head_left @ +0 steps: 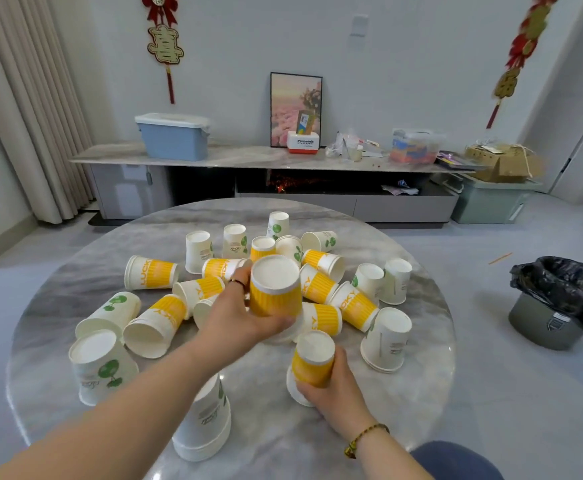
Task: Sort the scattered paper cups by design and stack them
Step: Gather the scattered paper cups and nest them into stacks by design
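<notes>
Nearest to the person, at 6 o'clock on the round marble table (283,431), a stack of white cups with a green tree print (203,420) stands upside down, partly under the left forearm. At about 5 o'clock, the right hand (338,389) is grasping a yellow-banded cup (312,363) from the side. This cup is upside down on the table; I cannot tell if more cups are nested under it.

The left hand (234,317) reaches to the centre of the table. Its fingers and thumb are closed around a second yellow cup (274,292), which it holds base up above the pile.

The scattered cups fill the middle and go toward 12 o'clock. Several yellow LUCKY cups lie on their sides; one (151,271) is at 10 o'clock. A green-tree cup (110,311) lies at 9 o'clock, and another one (103,368) stands upside down at 8 o'clock. At 4 o'clock there is a white stack (387,341), also upside down.

Beyond the table, a blue box (172,136) and a framed picture (296,109) are on a low cabinet. On the floor at the right stands a bin with a black bag (560,299).
</notes>
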